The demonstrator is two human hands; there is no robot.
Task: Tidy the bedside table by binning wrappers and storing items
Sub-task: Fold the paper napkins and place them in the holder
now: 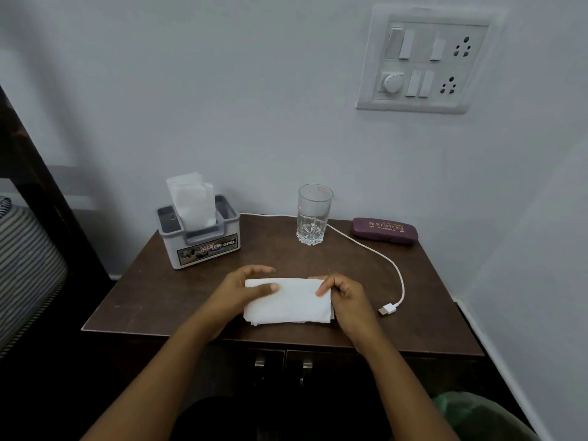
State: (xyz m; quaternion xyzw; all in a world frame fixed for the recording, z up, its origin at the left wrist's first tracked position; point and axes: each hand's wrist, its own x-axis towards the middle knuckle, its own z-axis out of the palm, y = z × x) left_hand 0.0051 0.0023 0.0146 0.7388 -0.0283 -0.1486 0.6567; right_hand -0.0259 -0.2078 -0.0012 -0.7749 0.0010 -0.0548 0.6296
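Note:
A folded white tissue (292, 302) lies near the front edge of the dark wooden bedside table (152, 294). My left hand (246, 289) grips its left end, thumb on top. My right hand (345, 297) pinches its right end. Behind, at the back left, a grey tissue holder (199, 240) stands with white tissues sticking up. An empty clear glass (313, 214) stands at the back middle. A purple spectacle case (385, 230) lies at the back right. A white USB cable (396, 275) curves from behind the glass to its plug at the right of my right hand.
The table stands in a corner against a grey wall with a switch and socket panel (426, 60). Two cabinet doors with metal handles (283, 366) are under the top. A green-lined bin (477, 415) sits at the lower right. Striped bedding (25, 268) lies at the left.

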